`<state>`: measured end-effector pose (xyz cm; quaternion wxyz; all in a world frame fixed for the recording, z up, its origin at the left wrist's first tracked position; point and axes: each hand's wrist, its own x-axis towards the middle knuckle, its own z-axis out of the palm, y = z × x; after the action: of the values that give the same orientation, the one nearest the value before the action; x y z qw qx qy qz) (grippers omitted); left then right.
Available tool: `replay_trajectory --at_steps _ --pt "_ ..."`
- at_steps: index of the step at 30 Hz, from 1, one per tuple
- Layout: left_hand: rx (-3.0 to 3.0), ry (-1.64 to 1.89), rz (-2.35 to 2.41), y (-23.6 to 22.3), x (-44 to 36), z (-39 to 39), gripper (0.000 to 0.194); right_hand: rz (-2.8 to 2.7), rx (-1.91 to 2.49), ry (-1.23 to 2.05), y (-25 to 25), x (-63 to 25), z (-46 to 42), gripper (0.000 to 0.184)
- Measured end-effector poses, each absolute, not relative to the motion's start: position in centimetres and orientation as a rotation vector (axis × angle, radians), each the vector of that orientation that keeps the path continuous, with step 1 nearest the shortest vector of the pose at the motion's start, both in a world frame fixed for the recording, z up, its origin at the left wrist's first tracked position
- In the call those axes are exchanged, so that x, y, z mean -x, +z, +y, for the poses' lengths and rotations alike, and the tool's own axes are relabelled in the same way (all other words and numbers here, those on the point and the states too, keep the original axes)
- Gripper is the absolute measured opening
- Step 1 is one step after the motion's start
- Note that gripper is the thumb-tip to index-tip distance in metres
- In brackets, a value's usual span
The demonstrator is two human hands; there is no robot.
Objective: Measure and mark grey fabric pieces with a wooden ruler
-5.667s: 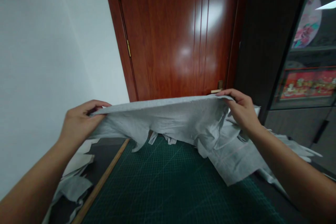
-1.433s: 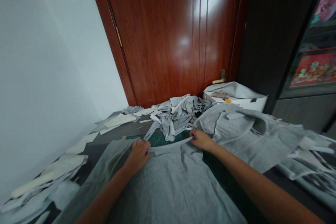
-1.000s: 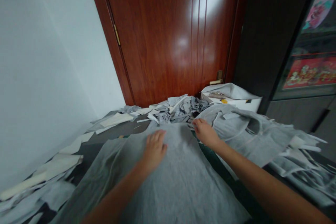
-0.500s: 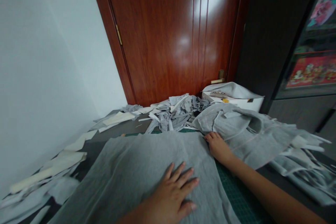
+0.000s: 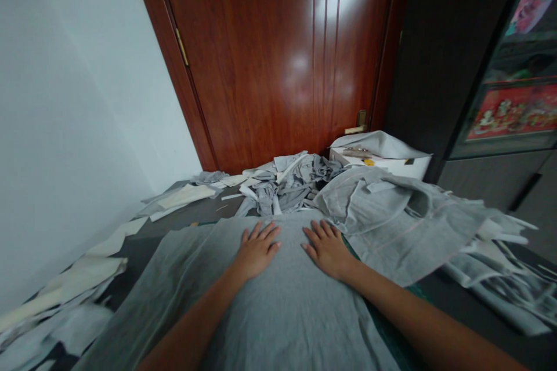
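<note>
A large piece of grey fabric is spread over a green cutting mat, whose edge shows along the right. My left hand lies flat on the fabric near its far edge, fingers spread. To its right, my right hand also rests flat, close to the fabric's far right corner, with the fingers apart. Neither hand grips anything. Long soft folds run down the left part of the cloth.
Grey scraps are heaped behind the mat. More grey cut pieces lie at right, before a white box. Pale strips line the left wall. A brown door and a dark cabinet stand behind.
My left hand has slid forward to the fabric's far edge. My right hand has moved slightly left, from the corner onto the cloth. The view has shifted a little.
</note>
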<state>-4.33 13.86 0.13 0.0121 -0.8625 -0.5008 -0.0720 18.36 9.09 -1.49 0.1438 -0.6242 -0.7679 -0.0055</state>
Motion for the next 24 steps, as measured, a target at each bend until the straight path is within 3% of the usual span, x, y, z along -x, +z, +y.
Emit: replay_trajectory --at_steps 7,12,16,24 --pt "2.635 -0.236 -1.557 0.0 4.2 13.8 0.046 -2.206 1.753 -0.061 -1.3 -18.6 9.7 0.052" --pt "2.591 -0.365 -1.671 0.5 5.0 12.9 0.043 -2.111 1.580 -0.161 -0.7 -19.1 8.4 0.035" --pt "2.570 -0.254 -1.632 0.4 5.9 11.6 0.045 -2.107 1.496 -0.204 -1.2 -19.8 8.1 0.028" --pt "2.607 -0.288 -1.684 -0.2 6.5 11.6 0.045 -2.179 1.582 -0.216 -2.7 -20.6 9.6 0.038"
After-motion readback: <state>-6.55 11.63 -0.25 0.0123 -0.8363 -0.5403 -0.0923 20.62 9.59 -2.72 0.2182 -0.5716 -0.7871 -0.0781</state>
